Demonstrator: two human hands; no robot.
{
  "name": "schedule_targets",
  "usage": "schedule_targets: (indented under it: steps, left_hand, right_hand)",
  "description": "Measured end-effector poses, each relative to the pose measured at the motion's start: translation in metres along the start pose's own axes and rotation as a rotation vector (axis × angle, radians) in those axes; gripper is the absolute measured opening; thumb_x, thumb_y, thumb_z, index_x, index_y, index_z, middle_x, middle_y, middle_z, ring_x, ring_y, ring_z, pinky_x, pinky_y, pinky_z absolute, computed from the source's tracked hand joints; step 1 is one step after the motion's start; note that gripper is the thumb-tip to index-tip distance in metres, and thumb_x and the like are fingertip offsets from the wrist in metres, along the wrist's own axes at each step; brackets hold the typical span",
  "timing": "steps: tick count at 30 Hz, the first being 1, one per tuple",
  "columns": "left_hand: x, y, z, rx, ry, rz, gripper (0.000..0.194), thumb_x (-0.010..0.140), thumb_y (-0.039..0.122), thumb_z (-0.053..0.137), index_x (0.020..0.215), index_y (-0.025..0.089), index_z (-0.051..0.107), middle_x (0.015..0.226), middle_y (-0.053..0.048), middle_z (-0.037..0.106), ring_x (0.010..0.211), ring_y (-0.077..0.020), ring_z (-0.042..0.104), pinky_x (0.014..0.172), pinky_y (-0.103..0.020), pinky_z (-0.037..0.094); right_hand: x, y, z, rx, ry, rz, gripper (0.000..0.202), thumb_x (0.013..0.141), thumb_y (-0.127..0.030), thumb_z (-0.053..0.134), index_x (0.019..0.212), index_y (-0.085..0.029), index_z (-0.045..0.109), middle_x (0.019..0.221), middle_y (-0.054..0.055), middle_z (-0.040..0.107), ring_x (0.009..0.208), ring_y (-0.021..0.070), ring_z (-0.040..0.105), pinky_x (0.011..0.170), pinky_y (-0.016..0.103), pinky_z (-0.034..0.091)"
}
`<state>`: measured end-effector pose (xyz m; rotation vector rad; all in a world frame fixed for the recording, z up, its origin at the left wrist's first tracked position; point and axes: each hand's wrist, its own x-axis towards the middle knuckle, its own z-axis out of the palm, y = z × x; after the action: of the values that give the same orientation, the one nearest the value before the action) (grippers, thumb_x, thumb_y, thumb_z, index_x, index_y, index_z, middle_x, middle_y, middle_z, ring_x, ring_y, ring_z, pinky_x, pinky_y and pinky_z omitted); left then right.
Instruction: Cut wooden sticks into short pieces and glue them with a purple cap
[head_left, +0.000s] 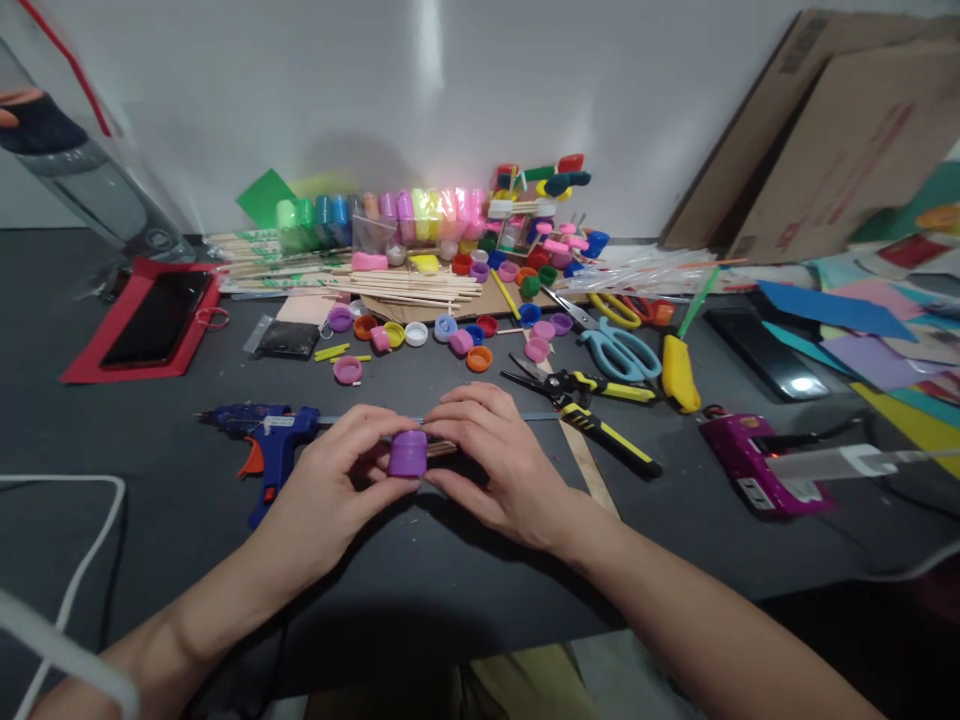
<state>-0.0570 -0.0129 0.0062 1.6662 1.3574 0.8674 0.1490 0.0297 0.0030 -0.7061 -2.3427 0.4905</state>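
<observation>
Between the fingertips and thumb of my left hand (337,470) is a purple bottle cap (408,455), which looks like two caps joined rim to rim. Short wooden sticks (442,450) run from its right side toward my right hand (499,460). The fingers and thumb of that hand close round the far end of the sticks. A bit of purple shows behind the right fingers, mostly hidden. Just left of my left hand a blue hot glue gun (281,440) lies on its side on the dark table.
Loose bottle caps (416,333) and wooden skewers (412,285) lie beyond my hands. To the right are yellow-black pliers (607,435), blue scissors (619,350), a yellow cutter (679,375) and a purple corded device (757,465). A phone (157,315) and a water bottle (97,185) are left.
</observation>
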Motion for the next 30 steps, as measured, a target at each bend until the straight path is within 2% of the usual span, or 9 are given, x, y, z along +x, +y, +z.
schedule_targets:
  steps: [5,10,16,20,24,27,30]
  left_hand:
    - [-0.0005,-0.0005,-0.0001,-0.126,-0.037,0.002,0.033,0.087,0.021,0.065,0.119,0.028,0.064,0.125,-0.003,0.062,0.106,-0.0175,0.066,0.085,-0.026,0.058]
    - [-0.0012,-0.0025,0.0006,-0.047,-0.014,0.057,0.029,0.085,0.019,0.068,0.113,0.026,0.068,0.111,-0.001,0.07,0.09,-0.0141,0.07,0.079,-0.024,0.059]
    - [-0.0021,-0.0061,0.0005,0.048,0.019,0.107,0.029,0.082,0.022,0.072,0.111,0.025,0.068,0.109,-0.001,0.074,0.098,-0.0179,0.07,0.091,-0.032,0.055]
    - [-0.0037,-0.0078,0.0015,0.043,0.004,0.088,0.03,0.083,0.024,0.072,0.112,0.023,0.067,0.109,-0.003,0.074,0.096,-0.0194,0.071,0.09,-0.034,0.056]
    - [-0.0033,-0.008,0.0029,0.1,0.009,0.102,0.032,0.083,0.022,0.071,0.113,0.024,0.063,0.109,-0.002,0.073,0.096,-0.0178,0.07,0.087,-0.03,0.056]
    - [-0.0014,-0.007,0.0027,0.137,0.035,0.157,0.033,0.084,0.02,0.068,0.115,0.024,0.06,0.111,-0.001,0.071,0.098,-0.0163,0.069,0.085,-0.027,0.055]
    - [0.0006,-0.0058,0.0014,0.216,0.08,0.253,0.032,0.085,0.016,0.064,0.115,0.024,0.058,0.113,-0.002,0.068,0.102,-0.016,0.065,0.089,-0.027,0.052]
  right_hand:
    - [-0.0008,0.0004,-0.002,0.009,0.026,0.008,0.024,0.091,-0.028,0.061,0.114,-0.019,0.059,0.108,0.011,0.07,0.113,0.0275,0.055,0.1,0.052,0.043]
    - [-0.0008,-0.0001,-0.0035,0.015,0.0,-0.01,0.027,0.09,-0.033,0.066,0.11,-0.016,0.06,0.106,0.012,0.07,0.112,0.028,0.055,0.101,0.051,0.043]
    - [-0.0008,-0.0014,-0.0056,0.001,-0.007,-0.013,0.023,0.092,-0.033,0.063,0.11,-0.018,0.061,0.106,0.011,0.07,0.113,0.0274,0.054,0.101,0.051,0.042]
    - [-0.0009,-0.002,-0.0054,-0.019,-0.005,-0.013,0.023,0.093,-0.031,0.062,0.111,-0.017,0.062,0.106,0.011,0.07,0.112,0.0278,0.055,0.102,0.051,0.042]
    - [-0.0009,-0.0025,-0.0034,-0.013,0.003,-0.022,0.026,0.093,-0.03,0.062,0.114,-0.016,0.062,0.106,0.012,0.07,0.111,0.0271,0.055,0.101,0.051,0.042]
    - [-0.0016,-0.0023,-0.0032,0.004,0.047,-0.022,0.033,0.092,-0.033,0.063,0.12,-0.016,0.06,0.11,0.013,0.069,0.111,0.0272,0.056,0.101,0.052,0.043]
    - [-0.0022,-0.0003,-0.0049,-0.005,0.148,0.04,0.033,0.091,-0.03,0.064,0.121,-0.017,0.059,0.112,0.013,0.069,0.111,0.0267,0.057,0.1,0.051,0.045]
